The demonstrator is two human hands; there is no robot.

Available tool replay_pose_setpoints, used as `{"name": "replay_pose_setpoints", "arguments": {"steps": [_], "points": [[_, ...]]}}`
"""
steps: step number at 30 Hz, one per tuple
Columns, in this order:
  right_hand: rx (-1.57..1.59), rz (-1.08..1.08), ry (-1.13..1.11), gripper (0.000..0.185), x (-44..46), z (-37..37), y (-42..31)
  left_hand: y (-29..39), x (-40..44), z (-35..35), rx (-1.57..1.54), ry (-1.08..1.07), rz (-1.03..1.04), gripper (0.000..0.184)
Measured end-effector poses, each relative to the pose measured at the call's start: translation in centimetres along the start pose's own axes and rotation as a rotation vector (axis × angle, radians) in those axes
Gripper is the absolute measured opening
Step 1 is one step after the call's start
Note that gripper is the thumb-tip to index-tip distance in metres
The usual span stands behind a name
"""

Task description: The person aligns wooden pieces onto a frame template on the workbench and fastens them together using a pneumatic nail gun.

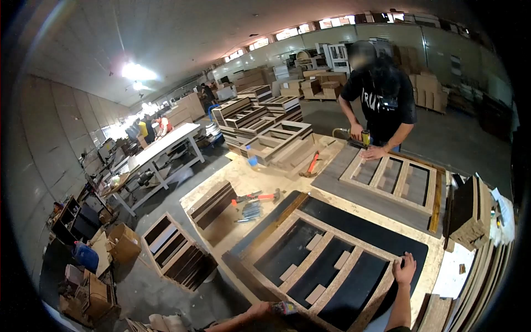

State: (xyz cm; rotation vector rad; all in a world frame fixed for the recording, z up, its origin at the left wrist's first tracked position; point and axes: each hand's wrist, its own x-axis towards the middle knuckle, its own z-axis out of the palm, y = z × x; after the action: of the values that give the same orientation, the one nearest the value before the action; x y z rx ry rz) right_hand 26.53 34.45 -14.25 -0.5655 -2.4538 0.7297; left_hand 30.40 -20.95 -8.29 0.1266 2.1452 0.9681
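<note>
A wooden frame (326, 260) with crossbars and several small blocks lies on a black board (354, 216) on the worktable. My right hand (405, 269) rests at the frame's right corner, its fingers spread over the edge. Near the frame's lower left edge is my left hand (265, 310), low in the view. Its fingers are too dark and blurred to make out, and a small colourful item (285, 307) shows beside it. An orange-handled hammer (271, 196) and some metal pieces (251, 211) lie beyond the frame.
Across the table a co-worker (381, 99) holds a tool (365, 138) at a second frame (390, 182). Another hammer (313, 164) and a blue bottle (251, 156) lie near stacked frames (260, 116). Boards (470, 213) stand at the right edge.
</note>
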Motion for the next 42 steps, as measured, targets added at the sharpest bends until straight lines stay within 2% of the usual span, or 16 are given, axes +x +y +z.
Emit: {"name": "replay_pose_setpoints", "arguments": {"steps": [2, 4, 6, 8, 16, 23, 25, 28, 29, 30, 34, 36, 37, 41, 42], "points": [[-0.001, -0.004, 0.046, 0.04, -0.2, 0.2, -0.2, 0.6, 0.0, 0.1, -0.044, -0.034, -0.065, 0.041], [-0.012, 0.008, 0.056, 0.04, -0.3, 0.1, -0.2, 8.4, -3.9, -0.9, 0.14, -0.076, -0.136, 0.04], [-0.02, 0.018, 0.06, 0.039, -0.5, 0.0, -0.4, 9.0, -4.5, -0.8, 0.06, -0.042, -0.146, 0.041], [-0.018, 0.028, 0.077, 0.038, -0.5, 0.0, -0.6, 9.0, -4.6, -0.8, -0.022, -0.002, -0.155, 0.042], [-0.018, 0.031, 0.083, 0.037, -0.5, -0.3, -1.1, 7.8, -4.5, -0.8, 0.145, 0.064, 0.019, 0.042], [-0.027, 0.069, 0.073, 0.034, -0.5, -0.3, -1.1, 4.5, -2.3, -0.3, 0.154, 0.04, -0.069, 0.04], [-0.025, 0.068, 0.074, 0.034, -0.5, -0.2, -1.0, 7.0, -3.5, -0.5, 0.209, -0.024, -0.146, 0.048], [-0.025, 0.066, 0.082, 0.034, -0.5, -0.2, -1.1, 9.0, -4.5, -0.7, 0.206, -0.015, -0.175, 0.049], [-0.026, 0.065, 0.088, 0.034, -0.6, -0.2, -1.1, 8.4, -4.3, -0.7, 0.206, -0.015, -0.176, 0.049], [-0.025, 0.066, 0.088, 0.034, -0.6, -0.2, -1.1, 7.1, -3.8, -0.7, 0.164, 0.028, -0.111, 0.041], [-0.028, 0.053, 0.091, 0.037, -0.6, -0.3, -1.0, 5.5, -3.1, -0.2, 0.012, 0.104, -0.017, 0.039], [-0.032, 0.053, 0.09, 0.038, -0.6, -0.4, -1.3, 7.7, -4.2, -0.5, 0.048, 0.064, -0.069, 0.042], [-0.031, 0.058, 0.084, 0.039, -0.6, -0.6, -1.5, 8.8, -4.7, -0.6, 0.083, 0.025, -0.119, 0.051], [-0.027, 0.065, 0.082, 0.04, -0.6, -0.7, -1.6, 5.8, -3.1, -0.3, 0.081, 0.018, -0.1, 0.05], [-0.027, 0.066, 0.082, 0.04, -0.6, -0.5, -1.4, 5.6, -3.0, -0.3, 0.042, 0.037, -0.101, 0.042]]}}
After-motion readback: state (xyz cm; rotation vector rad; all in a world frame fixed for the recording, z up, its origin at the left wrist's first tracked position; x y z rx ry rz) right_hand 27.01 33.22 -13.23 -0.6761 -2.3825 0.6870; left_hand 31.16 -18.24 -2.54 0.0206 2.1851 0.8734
